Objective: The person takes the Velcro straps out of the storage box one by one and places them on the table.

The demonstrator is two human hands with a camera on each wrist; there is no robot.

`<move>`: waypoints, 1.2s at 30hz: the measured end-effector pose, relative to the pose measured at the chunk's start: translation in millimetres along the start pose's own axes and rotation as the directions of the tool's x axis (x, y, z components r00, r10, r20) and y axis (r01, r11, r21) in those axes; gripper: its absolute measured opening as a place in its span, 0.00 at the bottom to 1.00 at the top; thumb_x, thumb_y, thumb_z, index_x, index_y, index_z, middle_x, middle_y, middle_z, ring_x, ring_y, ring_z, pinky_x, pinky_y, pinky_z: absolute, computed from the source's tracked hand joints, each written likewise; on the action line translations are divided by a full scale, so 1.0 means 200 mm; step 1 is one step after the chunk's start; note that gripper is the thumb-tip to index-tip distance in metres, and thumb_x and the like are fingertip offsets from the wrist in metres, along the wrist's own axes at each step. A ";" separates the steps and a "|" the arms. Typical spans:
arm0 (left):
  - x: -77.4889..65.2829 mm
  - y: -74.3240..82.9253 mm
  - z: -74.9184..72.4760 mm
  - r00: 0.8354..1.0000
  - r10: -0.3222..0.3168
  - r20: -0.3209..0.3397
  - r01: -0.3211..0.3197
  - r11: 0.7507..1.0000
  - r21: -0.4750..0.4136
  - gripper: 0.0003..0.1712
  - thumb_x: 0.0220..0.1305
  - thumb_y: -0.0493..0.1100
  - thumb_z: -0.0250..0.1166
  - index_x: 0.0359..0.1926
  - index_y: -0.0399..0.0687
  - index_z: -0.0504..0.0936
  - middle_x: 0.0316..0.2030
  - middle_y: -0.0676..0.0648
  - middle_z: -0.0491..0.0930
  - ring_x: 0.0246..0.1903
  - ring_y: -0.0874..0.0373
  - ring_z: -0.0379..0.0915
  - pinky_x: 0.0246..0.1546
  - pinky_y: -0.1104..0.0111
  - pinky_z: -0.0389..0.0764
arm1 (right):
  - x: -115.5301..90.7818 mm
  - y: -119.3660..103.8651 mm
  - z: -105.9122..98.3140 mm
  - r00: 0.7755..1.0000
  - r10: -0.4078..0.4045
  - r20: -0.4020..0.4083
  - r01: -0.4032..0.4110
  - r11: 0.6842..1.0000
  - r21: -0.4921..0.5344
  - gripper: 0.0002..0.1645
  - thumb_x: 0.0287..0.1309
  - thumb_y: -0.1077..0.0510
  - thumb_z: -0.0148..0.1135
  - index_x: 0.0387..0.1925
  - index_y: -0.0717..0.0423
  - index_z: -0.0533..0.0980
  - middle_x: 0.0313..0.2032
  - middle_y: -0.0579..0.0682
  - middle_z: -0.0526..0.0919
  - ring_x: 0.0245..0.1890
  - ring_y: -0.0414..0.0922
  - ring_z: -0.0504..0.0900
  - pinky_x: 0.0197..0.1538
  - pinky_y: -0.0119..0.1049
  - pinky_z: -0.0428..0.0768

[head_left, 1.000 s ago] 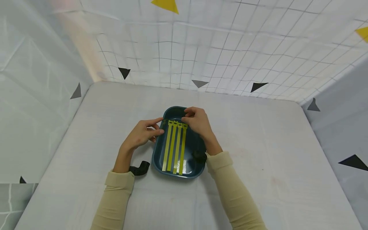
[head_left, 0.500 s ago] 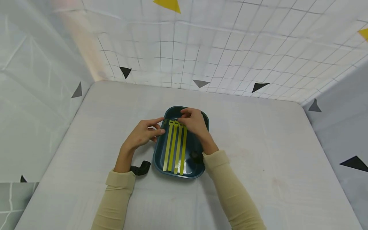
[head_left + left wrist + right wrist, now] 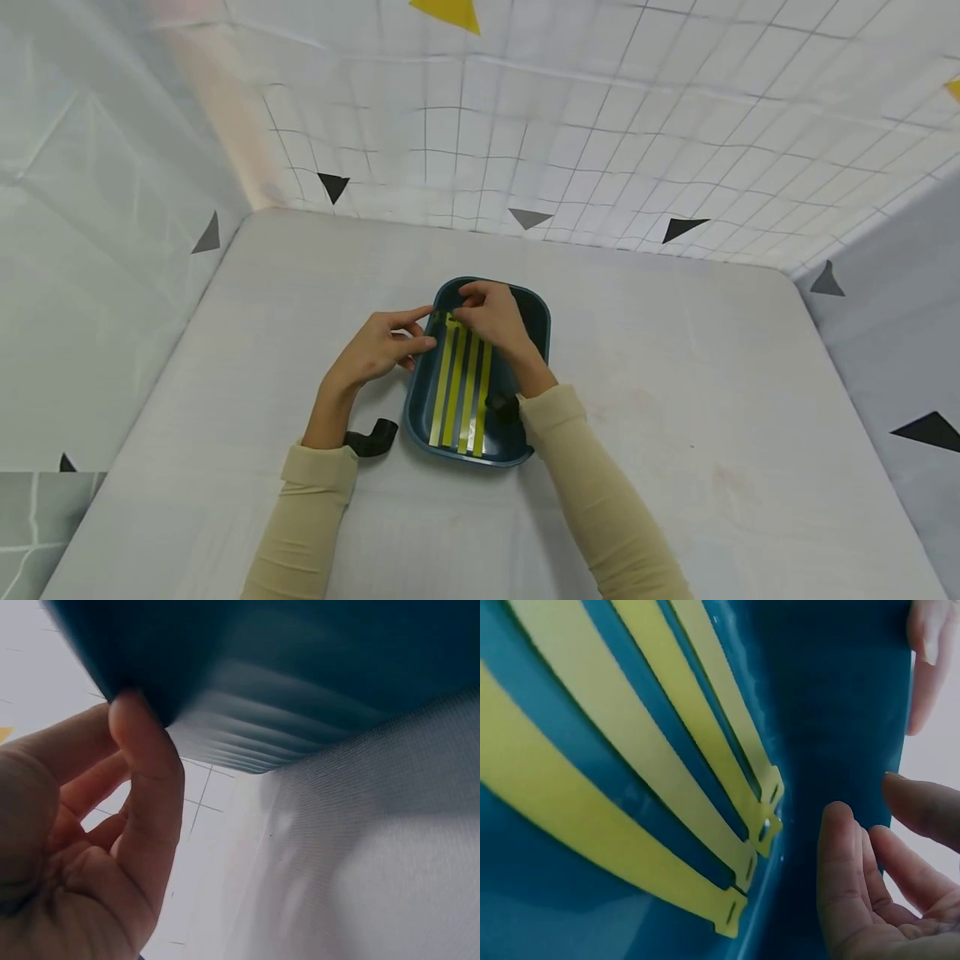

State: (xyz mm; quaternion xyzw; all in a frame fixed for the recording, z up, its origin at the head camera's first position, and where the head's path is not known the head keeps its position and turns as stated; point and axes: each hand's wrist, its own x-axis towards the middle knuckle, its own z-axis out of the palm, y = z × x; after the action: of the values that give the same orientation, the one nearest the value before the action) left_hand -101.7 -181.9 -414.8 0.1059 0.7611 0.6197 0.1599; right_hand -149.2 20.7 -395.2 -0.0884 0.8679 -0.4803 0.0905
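A dark blue rectangular tray (image 3: pixel 495 446) with rounded corners stands on the white-covered table. Several yellow hook-and-loop straps (image 3: pixel 660 757) lie side by side along it, their slotted heads at the far end. My left hand (image 3: pixel 378 346) is at the tray's left rim, thumb and extended index finger touching it at separate spots; in the left wrist view the thumb (image 3: pixel 146 780) meets the rim. Over the strap heads is my right hand (image 3: pixel 491 315), fingers loosely bent. In the right wrist view its fingers (image 3: pixel 840 870) hold nothing and sit beyond the heads, beside the far wall.
Black wrist-worn devices show beside the left sleeve (image 3: pixel 371 437) and over the tray near the right sleeve (image 3: pixel 562 417). A white gridded sheet (image 3: pixel 465 133) with dark and yellow triangles hangs behind the table (image 3: pixel 675 375).
My right hand has moved left across the strap heads, from the rightmost toward the leftmost ones. My left hand stays at the rim, and the straps lie as before.
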 end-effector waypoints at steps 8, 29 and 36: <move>0.01 0.01 0.01 1.000 0.018 0.012 -0.018 1.000 0.006 0.33 0.68 0.40 0.65 0.72 0.40 0.66 0.36 0.39 0.77 0.23 0.47 0.77 0.31 0.53 0.83 | 0.01 0.01 0.02 0.999 0.050 0.002 -0.050 0.998 -0.026 0.23 0.60 0.63 0.67 0.57 0.64 0.77 0.32 0.54 0.80 0.27 0.50 0.80 0.33 0.37 0.79; 0.00 0.00 0.00 1.000 -0.010 -0.014 0.010 1.000 0.004 0.34 0.67 0.40 0.66 0.72 0.43 0.67 0.37 0.39 0.76 0.24 0.47 0.77 0.30 0.58 0.84 | 0.05 0.07 0.10 0.989 0.136 0.051 -0.135 0.991 -0.020 0.23 0.61 0.63 0.67 0.58 0.64 0.76 0.33 0.56 0.82 0.24 0.46 0.80 0.34 0.37 0.80; 0.00 -0.01 0.00 1.000 -0.002 -0.020 0.003 1.000 0.025 0.34 0.68 0.40 0.66 0.72 0.43 0.67 0.37 0.39 0.76 0.24 0.52 0.77 0.29 0.58 0.84 | 0.04 0.06 0.12 0.993 0.117 0.005 -0.116 0.986 -0.121 0.24 0.57 0.64 0.68 0.56 0.64 0.78 0.35 0.57 0.83 0.31 0.49 0.79 0.36 0.42 0.79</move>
State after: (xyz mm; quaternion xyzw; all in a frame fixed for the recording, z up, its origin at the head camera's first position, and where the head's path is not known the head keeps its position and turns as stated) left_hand -102.1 -182.1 -416.6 0.1007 0.7704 0.6110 0.1518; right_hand -152.5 4.8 -419.1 -0.0456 0.8985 -0.4203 0.1181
